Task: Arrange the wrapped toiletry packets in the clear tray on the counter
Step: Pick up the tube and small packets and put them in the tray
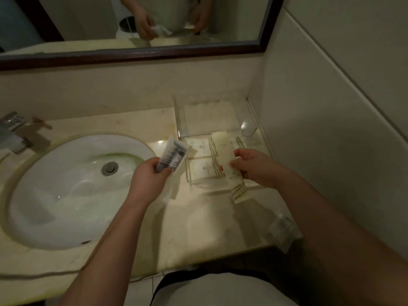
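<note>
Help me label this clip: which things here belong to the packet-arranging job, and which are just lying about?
Job:
clear tray
long packet in right hand
dark-printed packet in left hand
two square packets in the tray

Lying about:
sink
faucet
mirror
clear wrapper at the counter's edge

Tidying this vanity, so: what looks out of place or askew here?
The long cream packet under the right hand lies slanted, its end overhanging the clear tray.
</note>
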Motion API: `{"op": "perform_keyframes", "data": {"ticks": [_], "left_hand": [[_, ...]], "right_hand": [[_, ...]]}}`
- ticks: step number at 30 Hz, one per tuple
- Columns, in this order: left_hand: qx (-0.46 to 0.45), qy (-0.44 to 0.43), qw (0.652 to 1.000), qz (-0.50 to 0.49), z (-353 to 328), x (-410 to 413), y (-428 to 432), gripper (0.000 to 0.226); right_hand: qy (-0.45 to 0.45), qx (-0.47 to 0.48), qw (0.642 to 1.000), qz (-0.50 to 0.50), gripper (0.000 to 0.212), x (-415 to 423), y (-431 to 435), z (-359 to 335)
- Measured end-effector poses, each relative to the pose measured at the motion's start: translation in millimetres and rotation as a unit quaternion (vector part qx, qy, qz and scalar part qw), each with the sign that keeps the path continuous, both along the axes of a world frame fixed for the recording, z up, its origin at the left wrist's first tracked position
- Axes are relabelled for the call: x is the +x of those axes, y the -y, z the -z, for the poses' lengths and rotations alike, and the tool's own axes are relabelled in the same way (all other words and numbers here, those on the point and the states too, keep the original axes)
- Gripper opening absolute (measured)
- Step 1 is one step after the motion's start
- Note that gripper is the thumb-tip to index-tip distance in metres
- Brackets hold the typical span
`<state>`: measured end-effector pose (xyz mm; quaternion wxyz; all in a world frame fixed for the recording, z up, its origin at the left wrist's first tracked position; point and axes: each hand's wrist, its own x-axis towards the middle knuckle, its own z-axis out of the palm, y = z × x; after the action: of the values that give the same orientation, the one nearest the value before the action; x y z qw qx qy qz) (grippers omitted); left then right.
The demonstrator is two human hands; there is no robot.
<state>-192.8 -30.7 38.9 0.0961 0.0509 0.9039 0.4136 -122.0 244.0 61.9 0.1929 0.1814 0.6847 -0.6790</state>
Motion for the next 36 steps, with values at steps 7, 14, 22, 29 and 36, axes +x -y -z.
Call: {"op": "perform_keyframes", "data": {"ticks": [7,14,22,29,36], "left_hand": [[0.011,0.028,0.999,0.039,4,-35,-20,0.006],[-0.004,0.052,0.999,0.015,6,-53,-22,0.008],[-0.035,0.05,0.998,0.007,1,-64,-24,0.01],[-0.033,0.048,0.998,0.012,-1,-63,-33,0.011],[-0.044,0.034,0.995,0.083,-7,-70,-58,0.008]], "right_hand": [[-0.018,0.081,0.995,0.056,0.01,-29,-14,1],[-0.019,0.341,0.937,-0.072,0.024,-63,-30,12],[-0.013,0.338,0.919,-0.2,0.017,-83,-12,38],[-0.008,0.36,0.897,-0.258,0.015,-85,0,48],[-0.032,0.426,0.873,-0.234,0.015,-75,5,60]]}}
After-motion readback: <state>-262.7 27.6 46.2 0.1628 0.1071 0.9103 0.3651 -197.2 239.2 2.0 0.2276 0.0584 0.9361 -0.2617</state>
